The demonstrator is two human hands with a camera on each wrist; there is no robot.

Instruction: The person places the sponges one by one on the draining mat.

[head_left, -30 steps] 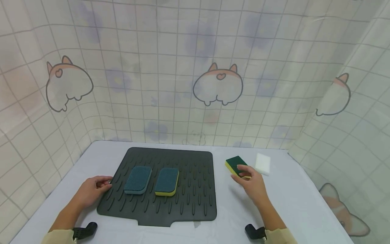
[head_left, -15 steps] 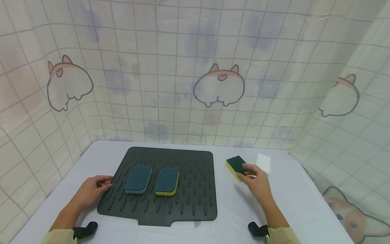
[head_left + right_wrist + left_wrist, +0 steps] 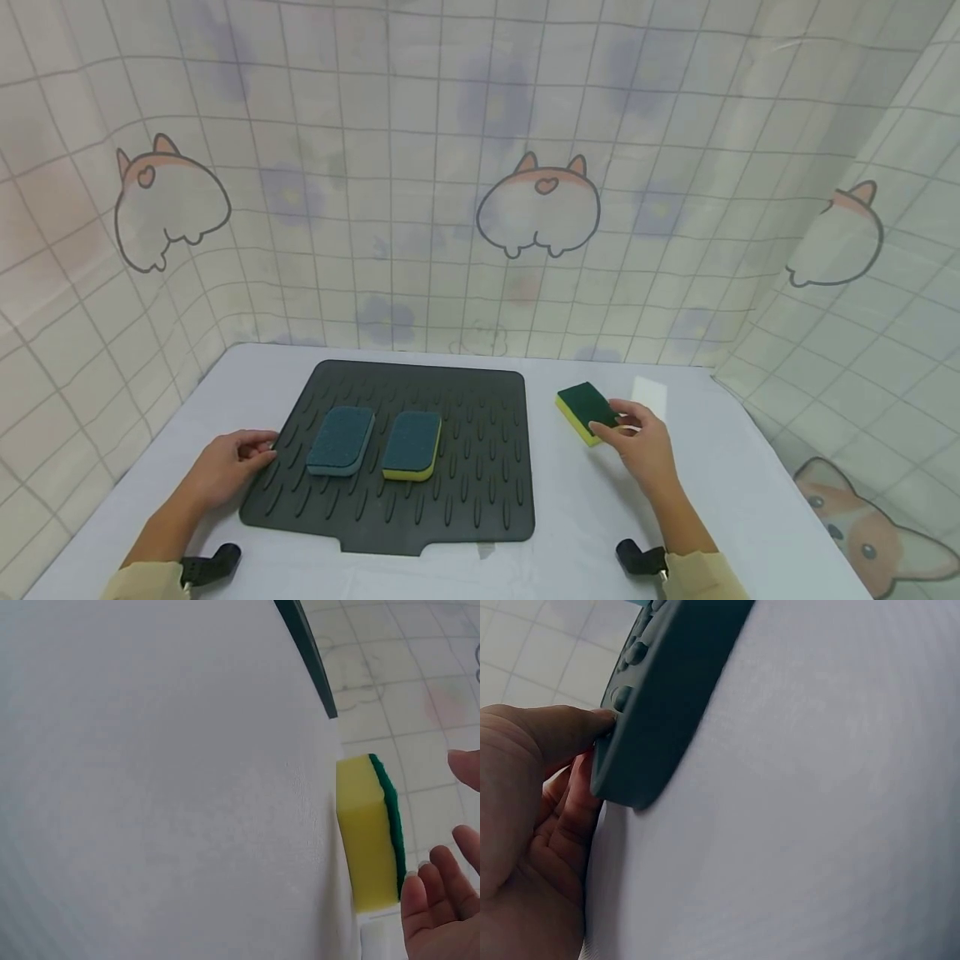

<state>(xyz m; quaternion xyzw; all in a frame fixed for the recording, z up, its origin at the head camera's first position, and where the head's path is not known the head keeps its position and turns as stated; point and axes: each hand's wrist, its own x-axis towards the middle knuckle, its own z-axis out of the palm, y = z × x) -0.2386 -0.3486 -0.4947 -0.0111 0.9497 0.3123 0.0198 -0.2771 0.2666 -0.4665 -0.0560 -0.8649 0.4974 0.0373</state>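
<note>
With thumb on top and fingers beneath, my left hand point(image 3: 221, 471) pinches the left edge of a dark grey ridged mat point(image 3: 483, 467); the mat's thick corner fills the top of the left wrist view. On the mat lie two sponges, a blue one point(image 3: 340, 440) and one with a blue top and yellow base point(image 3: 411, 443). To the right of the mat, a yellow sponge point(image 3: 364, 840) with a green scouring layer lies on the table. My right hand point(image 3: 647, 442) hovers at its right end, fingers loosely bent and spread, holding nothing.
A white block-shaped sponge point(image 3: 651, 393) lies behind my right hand, partly hidden by it. The white-covered table point(image 3: 555, 517) meets a grid-patterned curtain point(image 3: 420, 275) at the back and sides. Black camera mounts point(image 3: 213, 567) sit at both wrists.
My right hand has shifted right, from over the green-and-yellow sponge to its right end, exposing more of its top and covering more of the white one. The left hand stays on the mat.
</note>
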